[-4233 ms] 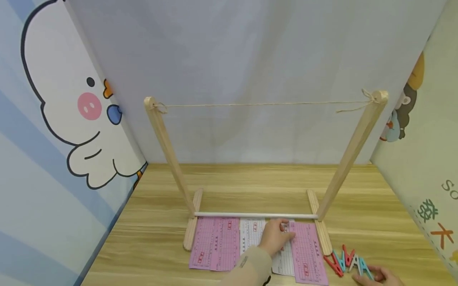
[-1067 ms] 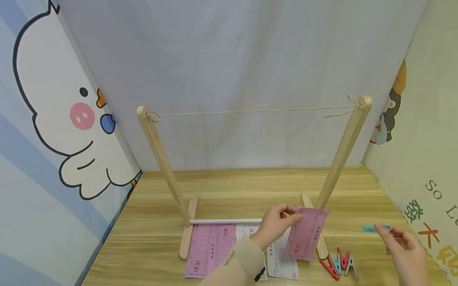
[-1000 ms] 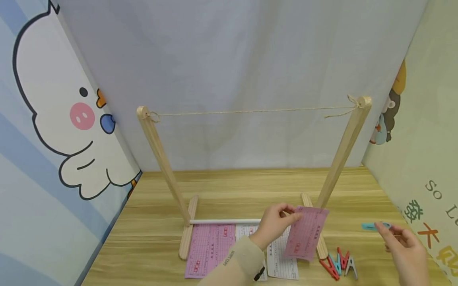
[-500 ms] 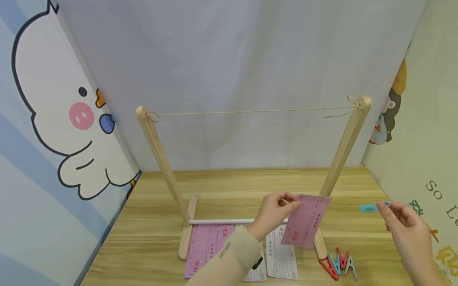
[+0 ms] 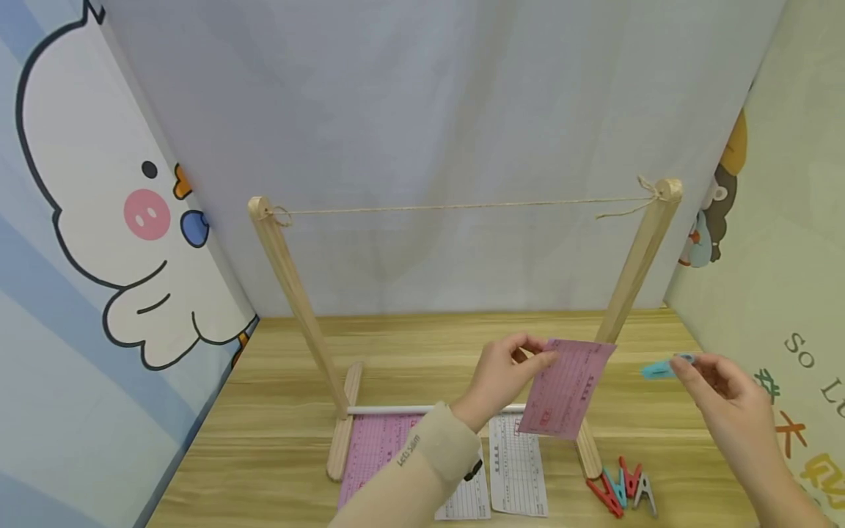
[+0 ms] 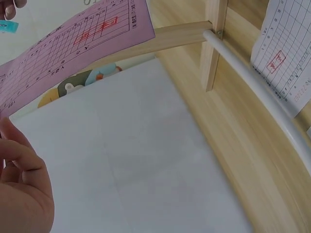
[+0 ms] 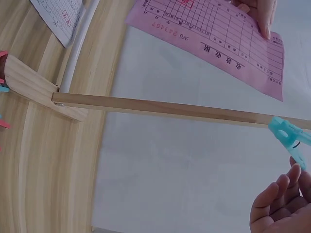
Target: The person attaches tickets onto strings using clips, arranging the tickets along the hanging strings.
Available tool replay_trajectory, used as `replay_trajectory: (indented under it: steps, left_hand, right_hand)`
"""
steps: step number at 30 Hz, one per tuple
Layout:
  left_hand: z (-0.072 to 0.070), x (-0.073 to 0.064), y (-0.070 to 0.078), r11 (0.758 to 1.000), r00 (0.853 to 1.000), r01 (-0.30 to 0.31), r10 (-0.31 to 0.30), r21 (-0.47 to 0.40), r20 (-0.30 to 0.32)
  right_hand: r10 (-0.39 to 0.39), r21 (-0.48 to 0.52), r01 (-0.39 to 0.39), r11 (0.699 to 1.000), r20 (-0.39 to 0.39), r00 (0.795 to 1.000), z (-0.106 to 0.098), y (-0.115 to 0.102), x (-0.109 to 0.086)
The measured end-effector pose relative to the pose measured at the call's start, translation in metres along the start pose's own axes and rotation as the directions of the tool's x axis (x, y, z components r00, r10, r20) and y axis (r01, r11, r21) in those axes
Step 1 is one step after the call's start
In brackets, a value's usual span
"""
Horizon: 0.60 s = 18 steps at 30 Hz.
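My left hand point(image 5: 505, 374) pinches a pink receipt slip point(image 5: 569, 389) by its upper left corner, and the slip hangs in front of the frame's right post. To the right, my right hand point(image 5: 733, 396) pinches a light-blue clothespin point(image 5: 660, 369) between thumb and fingers. In the right wrist view the clothespin point(image 7: 286, 133) points away from the fingers toward the post. A twine line point(image 5: 462, 207), tied between two wooden posts, runs above both hands. Pink slips point(image 5: 379, 447) and white slips point(image 5: 518, 466) lie on the table, partly hidden by my left sleeve.
Several clothespins point(image 5: 623, 488), red, blue and grey, lie by the frame's right foot point(image 5: 587, 451). A white rod point(image 5: 396, 410) joins the two feet low down. A pale curtain point(image 5: 462, 110) hangs behind, and printed walls stand at both sides.
Over these seconds my left hand has lifted the pink slip off the table, and my right hand has picked up the blue clothespin. Both hands have risen, the clothespin lately moving left toward the slip.
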<state>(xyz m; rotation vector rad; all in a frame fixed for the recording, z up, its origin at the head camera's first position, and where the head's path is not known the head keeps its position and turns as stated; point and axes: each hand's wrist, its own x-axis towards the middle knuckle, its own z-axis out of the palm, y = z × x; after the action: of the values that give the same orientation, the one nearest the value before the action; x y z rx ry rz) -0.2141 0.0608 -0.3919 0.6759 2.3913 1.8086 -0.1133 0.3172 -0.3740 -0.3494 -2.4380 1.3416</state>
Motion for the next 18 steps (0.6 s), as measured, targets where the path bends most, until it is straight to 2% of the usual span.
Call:
replay_trajectory:
  steps: [8,12,18]
  left_hand:
    - [-0.008,0.005,0.017,0.999,0.999,-0.031,0.032,0.01,-0.005]
    - [-0.012,0.009,0.024,0.998,0.998,-0.068,0.068,0.02,-0.007]
    - [-0.016,0.015,0.031,0.992,0.992,-0.127,0.127,0.019,-0.015]
  right_hand:
    - [-0.146,-0.017,0.146,0.989,0.003,0.989,-0.003,-0.018,0.01]
    - [-0.189,-0.011,0.189,0.982,0.001,0.982,-0.005,-0.027,0.013]
    - [-0.293,-0.04,0.292,0.956,-0.022,0.956,-0.006,-0.044,0.018]
